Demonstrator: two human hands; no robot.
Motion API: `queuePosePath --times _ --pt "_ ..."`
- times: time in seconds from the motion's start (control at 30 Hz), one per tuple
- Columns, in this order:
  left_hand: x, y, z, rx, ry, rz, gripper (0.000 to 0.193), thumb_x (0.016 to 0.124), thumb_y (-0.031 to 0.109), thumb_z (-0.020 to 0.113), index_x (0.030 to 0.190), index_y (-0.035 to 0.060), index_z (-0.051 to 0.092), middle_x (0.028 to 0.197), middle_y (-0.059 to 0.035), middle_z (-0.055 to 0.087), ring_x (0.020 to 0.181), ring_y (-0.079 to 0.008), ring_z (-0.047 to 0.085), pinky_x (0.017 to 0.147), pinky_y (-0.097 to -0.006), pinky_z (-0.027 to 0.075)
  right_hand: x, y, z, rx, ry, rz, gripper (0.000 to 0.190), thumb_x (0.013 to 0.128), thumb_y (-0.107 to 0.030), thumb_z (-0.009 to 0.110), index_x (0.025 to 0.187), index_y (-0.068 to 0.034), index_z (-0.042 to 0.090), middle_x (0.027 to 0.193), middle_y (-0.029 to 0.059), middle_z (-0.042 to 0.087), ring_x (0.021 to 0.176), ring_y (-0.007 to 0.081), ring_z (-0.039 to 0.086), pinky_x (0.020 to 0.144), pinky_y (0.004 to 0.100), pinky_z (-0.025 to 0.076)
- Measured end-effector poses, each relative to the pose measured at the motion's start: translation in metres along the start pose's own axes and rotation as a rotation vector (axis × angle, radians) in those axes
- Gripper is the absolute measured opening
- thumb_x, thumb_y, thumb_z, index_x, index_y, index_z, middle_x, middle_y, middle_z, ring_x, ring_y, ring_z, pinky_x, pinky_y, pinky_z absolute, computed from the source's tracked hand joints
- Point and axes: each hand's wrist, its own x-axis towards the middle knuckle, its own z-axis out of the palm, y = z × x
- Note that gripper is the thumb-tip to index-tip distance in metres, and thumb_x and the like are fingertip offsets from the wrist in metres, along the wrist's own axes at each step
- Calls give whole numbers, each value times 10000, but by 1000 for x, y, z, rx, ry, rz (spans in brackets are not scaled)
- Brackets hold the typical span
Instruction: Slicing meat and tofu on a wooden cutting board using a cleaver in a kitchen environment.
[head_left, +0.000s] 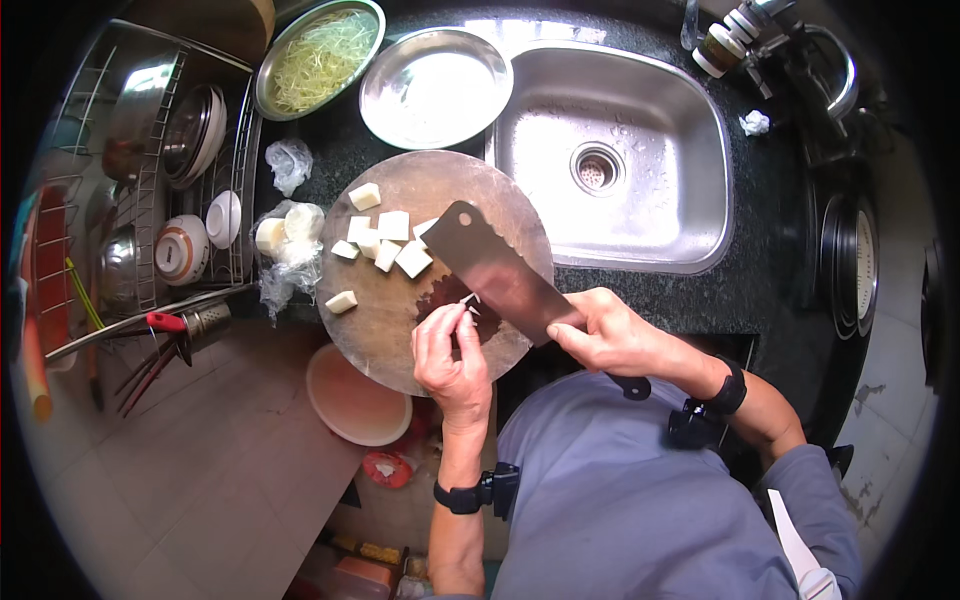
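Observation:
My right hand (619, 334) grips the handle of a dark cleaver (502, 274). Its broad blade slants up and left above a round wooden chopping board (480, 176). My left hand (452, 364) is over the board's near edge, beside the blade, with thumb and fingertips pinching small white slivers (471, 301). Several white chunks of a peeled vegetable (394, 225) lie on the board's left half, one chunk (341, 302) apart from the others. Under the blade and fingertips the wood has a dark wet patch (437, 294).
A steel sink (517, 127) adjoins the board. Behind are an empty-looking steel dish (437, 133) and a bowl of pale sprouts (322, 64). Plastic-wrapped white pieces (289, 232) and a wire dish rack (244, 172) stand left. A pale basin (358, 397) sits below the counter.

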Motion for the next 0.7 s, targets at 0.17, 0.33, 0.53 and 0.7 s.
queuePosePath --times 0.17,0.33,0.53,0.7 --pt "15 17 -18 -1131 -194 -860 388 1032 119 513 1379 -52 485 1278 -166 619 1113 -265 638 948 -382 529 2 -2 -4 427 -155 169 208 978 -140 577 830 5 584 597 2 517 471 77 497 437 246 398" --pt "9 1 -25 -1373 -297 -983 393 1042 128 485 1400 -32 446 1311 -160 584 1193 -263 588 996 -419 505 8 -2 2 432 -204 178 172 957 -107 554 867 28 610 606 10 535 468 73 495 439 243 407" --pt "1 -12 -34 -1338 -102 -1042 344 1002 36 528 1332 -56 498 1266 -199 604 1179 -295 606 1041 -442 509 4 6 -6 355 -66 154 228 938 -136 580 745 -20 549 611 11 520 455 83 495 420 241 402" --pt "-9 -11 -33 -1193 -43 -875 335 969 -67 492 1300 -74 537 1280 -204 609 1217 -292 598 1074 -417 489 -5 11 -10 183 -71 112 210 937 -132 554 766 -9 560 570 3 524 456 76 490 433 252 387"
